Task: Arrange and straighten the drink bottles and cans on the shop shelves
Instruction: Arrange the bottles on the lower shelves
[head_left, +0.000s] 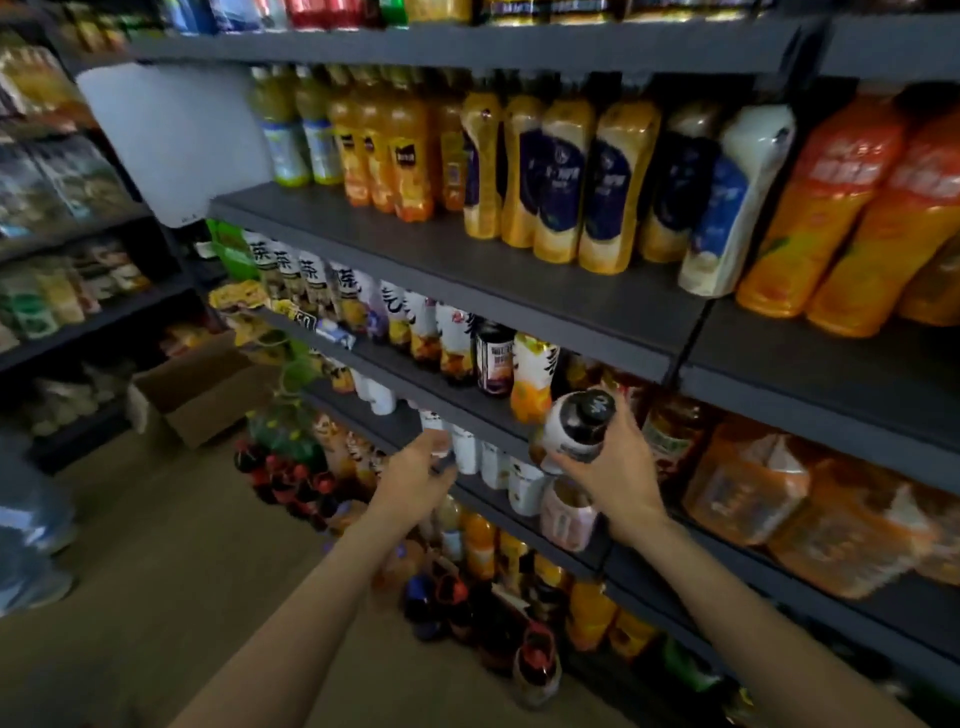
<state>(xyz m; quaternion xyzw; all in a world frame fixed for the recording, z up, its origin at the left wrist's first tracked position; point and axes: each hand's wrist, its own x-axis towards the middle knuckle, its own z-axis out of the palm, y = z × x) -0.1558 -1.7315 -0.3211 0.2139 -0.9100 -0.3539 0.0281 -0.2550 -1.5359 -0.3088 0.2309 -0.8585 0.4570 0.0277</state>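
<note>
A: What is the right hand (615, 467) doing?

B: It grips a dark-capped bottle (576, 428), fingers and thumb curled round its white and black body. The bottle is tilted, cap leaning up and to the right, and it is held clear of the boards, just in front of the tea shelf (467, 397).

A: Where is that against the rest of the stock?

B: On the tea shelf, just behind and left of the held bottle, stands an orange-and-white bottle (532, 379), and left of that a dark purple-labelled bottle (493, 366). Farther left along the same board runs a row of white-labelled tea bottles (317, 280).

A: And the left hand (415, 480)?

B: It reaches to the board just below the tea shelf, at the left end of a row of white cups (493, 465). Its fingertips are at a white cup there; motion blur hides them, so I cannot tell whether they hold it or only touch it.

A: Anything else near?

B: A pink cup (566, 514) stands on that lower board, directly under the held bottle. Above the tea shelf, yellow bottles with blue labels (561, 187) stand upright, with big orange bottles (831, 213) to their right. Well left of the tea shelf, on the floor, sits a cardboard box (192, 395).
</note>
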